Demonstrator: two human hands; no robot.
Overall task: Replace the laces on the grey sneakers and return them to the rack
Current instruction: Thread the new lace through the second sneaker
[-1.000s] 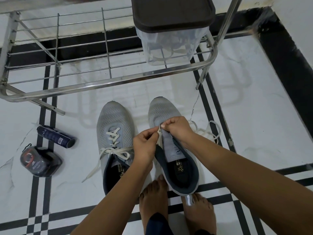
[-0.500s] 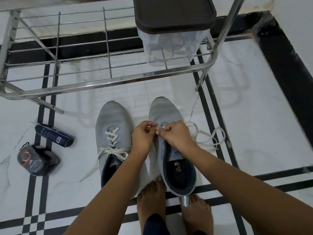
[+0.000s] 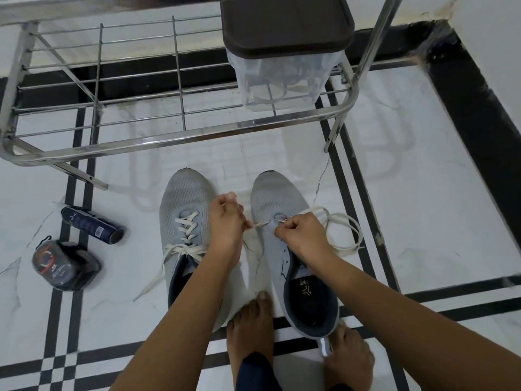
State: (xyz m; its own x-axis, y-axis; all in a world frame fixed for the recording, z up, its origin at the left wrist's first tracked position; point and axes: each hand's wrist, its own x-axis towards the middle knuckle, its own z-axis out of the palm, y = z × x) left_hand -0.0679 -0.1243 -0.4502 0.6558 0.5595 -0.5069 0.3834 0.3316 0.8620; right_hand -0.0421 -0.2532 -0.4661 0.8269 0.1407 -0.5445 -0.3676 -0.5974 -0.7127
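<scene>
Two grey sneakers stand side by side on the floor, toes toward the rack. The left sneaker is laced with a cream lace, its ends loose. The right sneaker has a cream lace through its front eyelets, with the rest looped on the floor to its right. My left hand pinches one end of that lace, pulled out to the left between the shoes. My right hand pinches the lace at the eyelets on top of the right sneaker.
A chrome wire shoe rack stands just beyond the sneakers. On it sits a clear plastic box with a dark lid, laces inside. A dark can and a packaged item lie at left. My bare feet are behind the shoes.
The right sneaker's heel has come down flat. My hands moved from its tongue to the front eyelets, and my left hand has drawn a lace end out to the left.
</scene>
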